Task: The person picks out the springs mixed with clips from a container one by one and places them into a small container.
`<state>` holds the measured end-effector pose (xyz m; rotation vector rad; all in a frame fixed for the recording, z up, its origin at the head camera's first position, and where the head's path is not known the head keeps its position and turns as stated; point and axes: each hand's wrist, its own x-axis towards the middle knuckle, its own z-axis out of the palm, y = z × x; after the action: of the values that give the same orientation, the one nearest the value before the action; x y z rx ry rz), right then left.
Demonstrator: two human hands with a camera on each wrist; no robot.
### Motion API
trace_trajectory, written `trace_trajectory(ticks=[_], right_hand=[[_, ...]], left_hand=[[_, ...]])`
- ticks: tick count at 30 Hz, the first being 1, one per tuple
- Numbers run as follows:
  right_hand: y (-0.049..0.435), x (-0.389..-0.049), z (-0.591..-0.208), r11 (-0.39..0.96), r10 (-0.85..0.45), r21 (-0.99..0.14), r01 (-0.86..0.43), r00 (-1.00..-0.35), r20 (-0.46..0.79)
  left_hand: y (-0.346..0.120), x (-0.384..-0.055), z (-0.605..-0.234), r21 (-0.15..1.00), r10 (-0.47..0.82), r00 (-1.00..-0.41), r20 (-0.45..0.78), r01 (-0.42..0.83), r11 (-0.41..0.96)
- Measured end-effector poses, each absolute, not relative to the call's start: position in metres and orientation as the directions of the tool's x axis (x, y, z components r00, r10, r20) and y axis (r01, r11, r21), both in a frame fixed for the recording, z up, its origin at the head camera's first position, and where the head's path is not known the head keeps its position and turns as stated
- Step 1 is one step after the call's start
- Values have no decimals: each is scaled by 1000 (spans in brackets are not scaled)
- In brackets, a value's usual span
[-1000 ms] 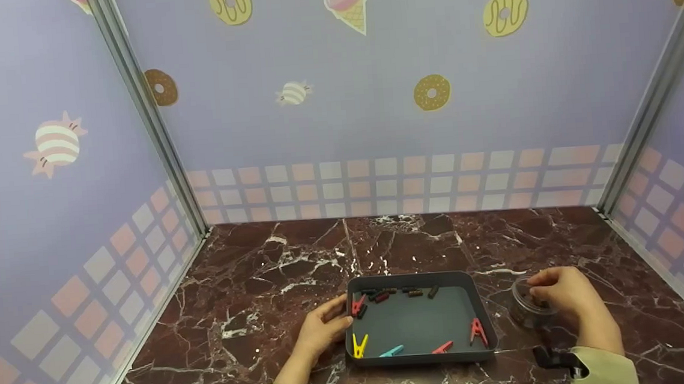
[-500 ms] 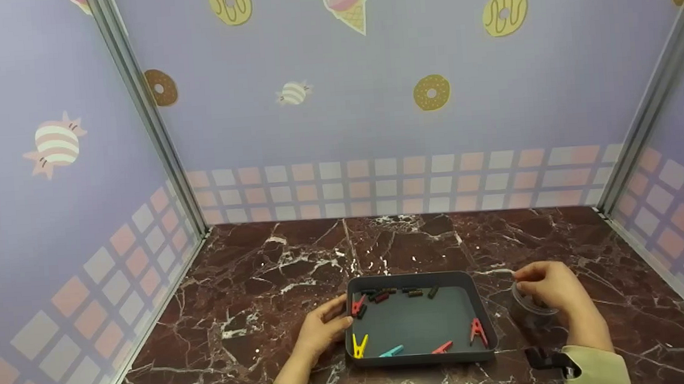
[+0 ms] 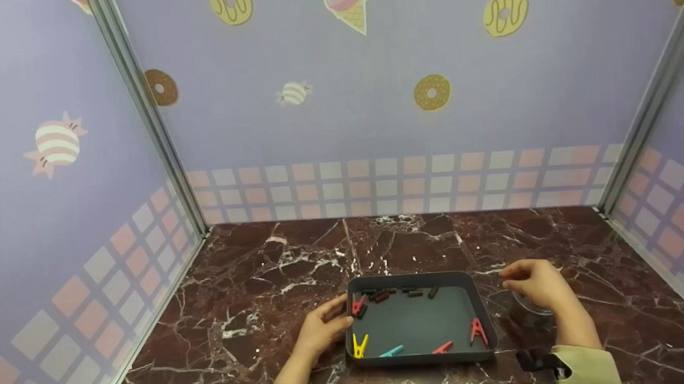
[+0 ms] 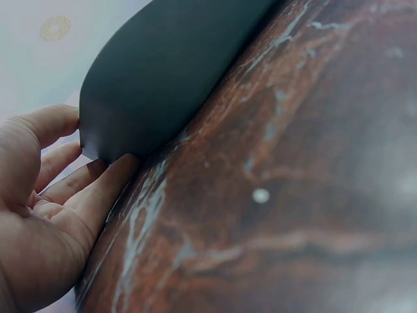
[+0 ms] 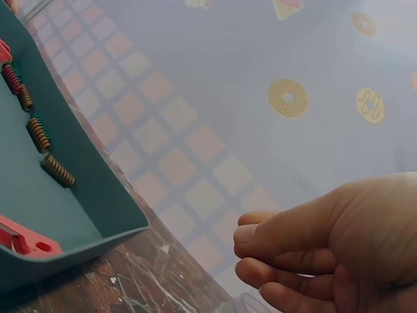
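L hand (image 3: 321,331) spread, thumb + fingers touching L wall of dark grey rectangular tray (image 3: 420,322), which sits on dark red marbled table (image 3: 284,310). R hand (image 3: 541,285) above clear round jar (image 3: 528,312): fingers loosely bent, thumb close to index, nothing seen btwn. In tray: small dark & coppery coil springs (image 5: 58,171), mostly by far wall; red, yellow & blue plastic clips (image 3: 477,330) near edges. Step (judged): transfer btwn tray & jar, R prob. free. Next move likely calls for R over tray, fine thumb-index pinch on 1 spring, L steadying.
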<state>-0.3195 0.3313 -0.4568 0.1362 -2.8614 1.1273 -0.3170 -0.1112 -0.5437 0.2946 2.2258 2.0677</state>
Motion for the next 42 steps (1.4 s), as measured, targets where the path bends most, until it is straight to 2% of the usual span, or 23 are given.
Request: trace_trajectory(ticks=[28, 42], right_hand=[[274, -328, -464, 661, -121, -715, -228, -973, 198], [236, -336, -488, 693, -170, -661, -287, -957, 237]], left_hand=[[-112, -317, -543, 997, 194, -979, 56, 64, 35], [-110, -318, -544, 993, 195, -977, 84, 97, 60]])
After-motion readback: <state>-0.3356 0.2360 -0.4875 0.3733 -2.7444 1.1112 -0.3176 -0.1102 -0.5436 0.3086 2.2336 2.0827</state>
